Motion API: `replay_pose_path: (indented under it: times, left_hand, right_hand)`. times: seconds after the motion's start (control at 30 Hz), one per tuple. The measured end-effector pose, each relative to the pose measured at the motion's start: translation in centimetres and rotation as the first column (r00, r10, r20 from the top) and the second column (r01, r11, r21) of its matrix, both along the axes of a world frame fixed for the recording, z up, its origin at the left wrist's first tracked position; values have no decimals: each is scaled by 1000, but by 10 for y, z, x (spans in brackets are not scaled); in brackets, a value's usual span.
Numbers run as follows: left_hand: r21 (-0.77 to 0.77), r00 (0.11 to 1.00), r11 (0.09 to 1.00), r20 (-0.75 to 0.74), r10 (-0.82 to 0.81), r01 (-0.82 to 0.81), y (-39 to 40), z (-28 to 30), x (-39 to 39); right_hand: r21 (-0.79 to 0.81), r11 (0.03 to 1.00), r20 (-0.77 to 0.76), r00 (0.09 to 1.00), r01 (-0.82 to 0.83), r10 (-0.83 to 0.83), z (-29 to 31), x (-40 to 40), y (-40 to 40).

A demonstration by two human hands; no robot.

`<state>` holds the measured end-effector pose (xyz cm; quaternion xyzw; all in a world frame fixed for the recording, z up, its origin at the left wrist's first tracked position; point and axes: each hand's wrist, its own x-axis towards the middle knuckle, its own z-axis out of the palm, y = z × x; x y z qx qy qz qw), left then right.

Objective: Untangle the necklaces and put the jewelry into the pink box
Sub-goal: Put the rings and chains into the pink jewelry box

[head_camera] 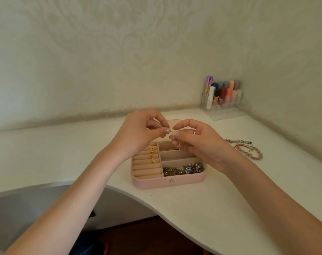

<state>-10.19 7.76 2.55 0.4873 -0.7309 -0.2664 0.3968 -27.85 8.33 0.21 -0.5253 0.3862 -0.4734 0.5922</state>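
Note:
The open pink box (153, 183) sits on the white desk in front of me. Above it, my left hand (140, 131) and my right hand (195, 142) meet fingertip to fingertip and pinch a thin gold chain (172, 132) between them. A gold pendant piece (152, 155) lies across the ring rolls in the box's left half. A heap of dark chains and pearl beads (184, 169) fills the front right compartment. The back right compartment holds a small item partly hidden by my right hand.
A silver chain bracelet (238, 141), a red cord and a pink bead bracelet (252, 153) lie on the desk to the right of the box. A clear organiser with lipsticks (224, 100) stands in the back right corner. The desk's curved front edge (156, 207) runs close below the box.

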Motion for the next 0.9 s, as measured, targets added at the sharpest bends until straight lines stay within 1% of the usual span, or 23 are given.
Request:
replay_pose_path:
  times: [0.1, 0.27, 0.37, 0.47, 0.57, 0.63, 0.7, 0.77, 0.83, 0.9]
  left_hand:
    - [-1, 1000, 1000, 4, 14, -14, 1, -2, 3]
    - [-15, 1000, 1000, -2, 24, -24, 0, -1, 9]
    - [-17, 1000, 1000, -2, 22, -22, 0, 0, 12]
    - [47, 999, 999, -34, 15, -14, 0, 0, 19]
    - [101, 1000, 995, -20, -3, 5, 1, -4, 28]
    - [116, 1000, 993, 10, -19, 18, 3, -8, 34]
    - [102, 997, 995, 69, -16, 9, 4, -14, 41]
    - [76, 994, 997, 110, 25, -34, 4, -21, 47]
    - [37, 990, 997, 126, 69, -74, 5, -26, 51]
    - [-8, 980, 996, 176, 90, -90, 5, -30, 54]
  right_hand:
    - [-2, 1000, -65, 998, -13, 13, -1, 0, 0]
    - [-23, 998, -164, 985, 53, -56, -3, 0, -1]
    - [-94, 993, -245, 966, 64, -85, -2, 0, 1]
    - [-224, 972, -332, 932, 72, -145, -1, 2, 3]
    - [-383, 922, -417, 880, 58, -228, -3, 8, 5]
    - [-452, 892, -470, 843, 26, -262, -7, 14, 8]
    - [-492, 870, -525, 808, -32, -267, -11, 19, 12]
    - [-510, 856, -583, 766, -83, -273, -15, 25, 15]
    - [-530, 839, -644, 702, -122, -304, -19, 30, 15]
    - [-547, 819, -698, 634, -173, -332, -20, 33, 15]
